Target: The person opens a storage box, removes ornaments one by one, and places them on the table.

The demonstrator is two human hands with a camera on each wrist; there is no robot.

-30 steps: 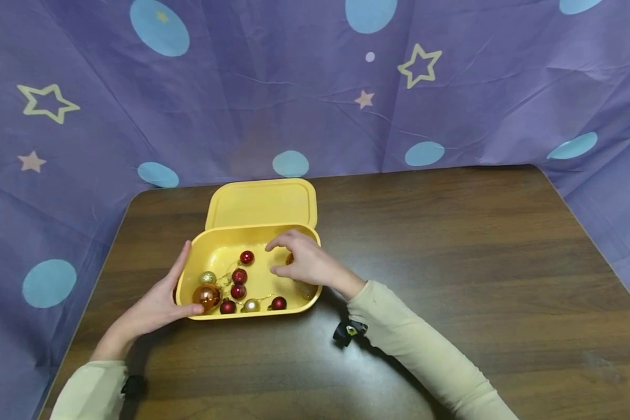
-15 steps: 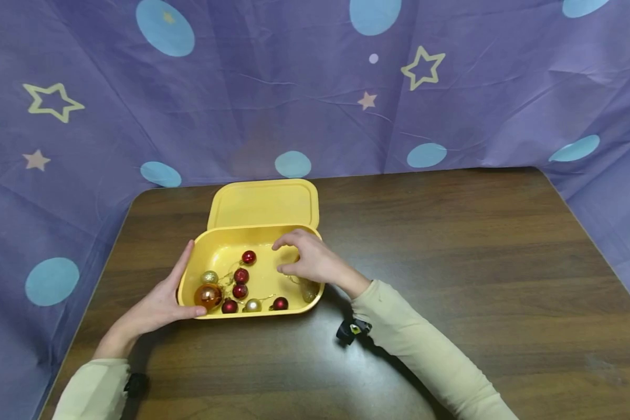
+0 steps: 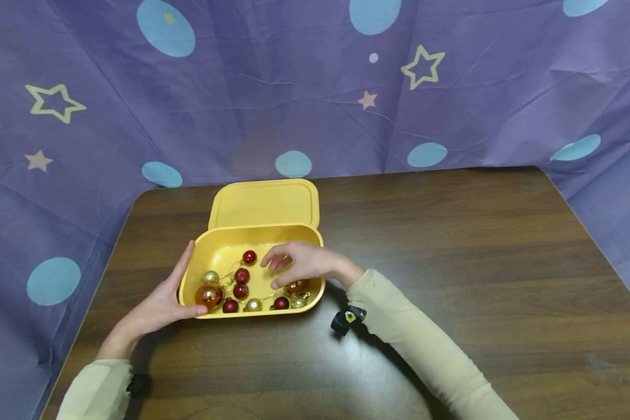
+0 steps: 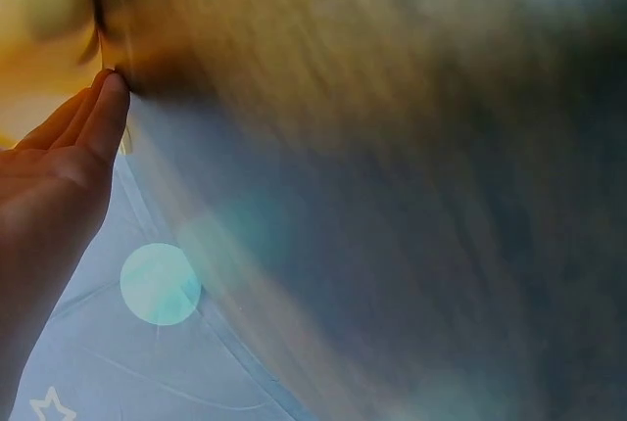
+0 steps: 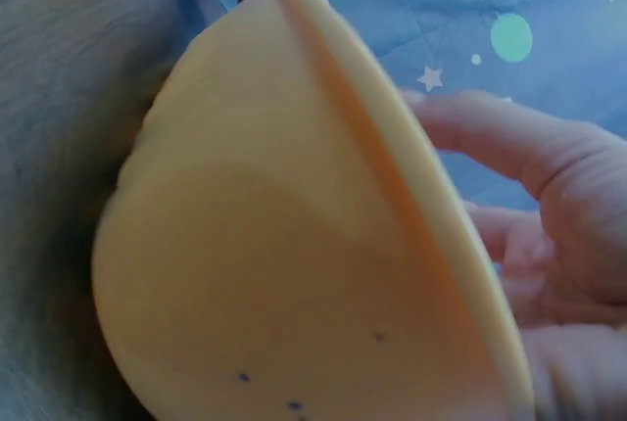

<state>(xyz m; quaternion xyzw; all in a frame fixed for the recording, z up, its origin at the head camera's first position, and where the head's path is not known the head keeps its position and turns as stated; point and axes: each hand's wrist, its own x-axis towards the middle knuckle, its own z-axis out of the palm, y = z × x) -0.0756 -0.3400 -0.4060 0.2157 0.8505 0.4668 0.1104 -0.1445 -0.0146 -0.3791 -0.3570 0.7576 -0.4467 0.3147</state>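
A yellow plastic box (image 3: 273, 233) holds several small Christmas baubles. My left hand (image 3: 157, 303) grips its left end, thumb over the near rim and fingers along the outer side. Over the box's right half hangs my right hand (image 3: 304, 261), fingers loosely bent, nothing between them. Below its palm lie an orange bauble (image 3: 297, 287) and a gold glittery bauble (image 3: 299, 300). A large orange bauble (image 3: 209, 296) and a gold bauble (image 3: 210, 277) sit at the left end. Red baubles (image 3: 242, 275) and a pale gold bauble (image 3: 254, 304) lie between.
Behind the box lies a yellow lid (image 3: 265, 204), flat on the brown wooden table (image 3: 451, 251). A purple curtain (image 3: 325, 134) with stars and blue dots hangs along the far edge. The right wrist view is largely filled by the box's outer wall (image 5: 265, 225).
My right hand has moved down and slightly left within the box, uncovering the orange and gold glittery baubles at the right end. The left hand keeps its grip.
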